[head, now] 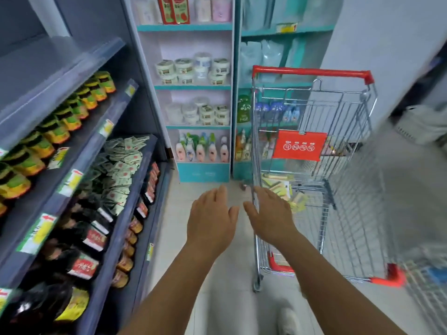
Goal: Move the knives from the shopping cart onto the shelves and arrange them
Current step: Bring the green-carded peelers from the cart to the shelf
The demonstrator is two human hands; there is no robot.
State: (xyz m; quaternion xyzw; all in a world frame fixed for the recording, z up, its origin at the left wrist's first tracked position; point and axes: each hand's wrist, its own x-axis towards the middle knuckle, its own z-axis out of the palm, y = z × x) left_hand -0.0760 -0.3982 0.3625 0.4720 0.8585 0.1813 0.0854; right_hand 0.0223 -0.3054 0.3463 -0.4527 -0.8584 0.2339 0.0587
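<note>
A wire shopping cart [338, 213] with a red handle stands on the right of the aisle. Pale yellow-green packaged items [278, 187], probably the knives, lie in its basket; blur hides their detail. My left hand [211, 218] hovers over the floor just left of the cart, fingers straight and empty. My right hand [268, 213] reaches to the cart's near left rim, fingers spread, holding nothing. The dark blue shelves [116, 238] run along the left.
The left shelves carry yellow-green jars [72, 112], sachets [118, 175] and dark pouches [82, 262]. Teal shelving [193, 87] with tubs and bottles closes the aisle ahead. A red sign [300, 146] hangs inside the cart. Pale tiled floor lies between shelves and cart.
</note>
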